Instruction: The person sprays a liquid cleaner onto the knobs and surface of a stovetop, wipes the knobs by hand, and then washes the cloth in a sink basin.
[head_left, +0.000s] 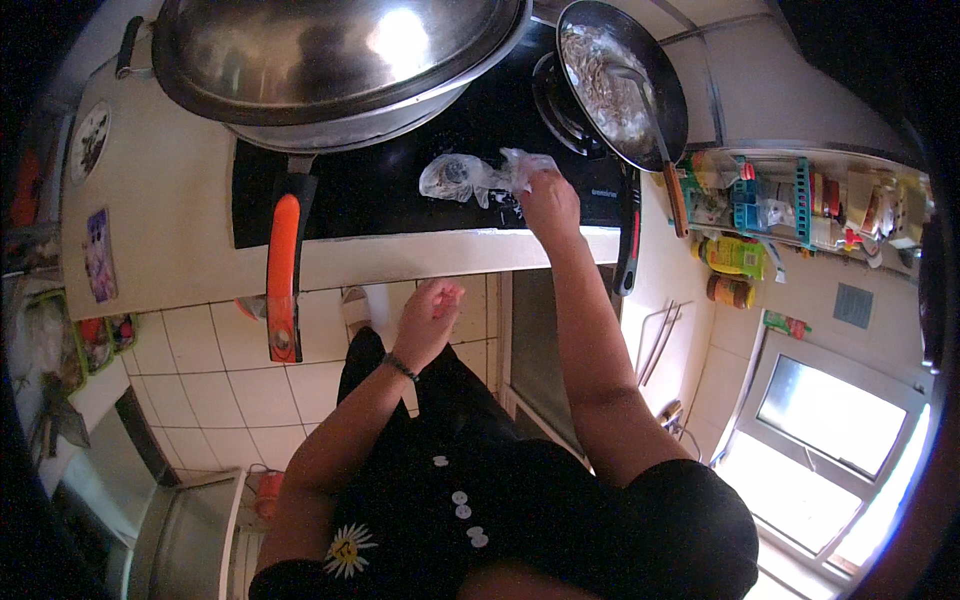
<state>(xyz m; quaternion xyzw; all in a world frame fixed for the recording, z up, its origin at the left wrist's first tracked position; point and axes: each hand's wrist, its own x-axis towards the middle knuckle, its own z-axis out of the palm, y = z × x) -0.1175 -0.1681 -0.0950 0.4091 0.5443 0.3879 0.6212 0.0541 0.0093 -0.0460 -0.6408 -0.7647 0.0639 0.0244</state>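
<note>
My right hand (553, 206) pinches one end of a crumpled clear plastic bag (454, 178) over the black glass cooktop (375, 202). The bag's left part lies on the glass, and small white bits are scattered just below it. My left hand (431, 311) hangs in front of the counter edge, its fingers curled in and nothing visible in them. Up and right of the bag, a black frying pan (671, 112) holds noodle-like strands in pale liquid. A ladle with a wooden handle (673, 191) rests in that pan.
A large lidded pan (337, 60) stands on the left, its orange-and-black handle (283, 277) jutting past the counter edge. The frying pan's black handle (628, 240) also overhangs. A phone-like object (101, 255) lies at left. Bottles (731, 256) and baskets (772, 202) line the right side.
</note>
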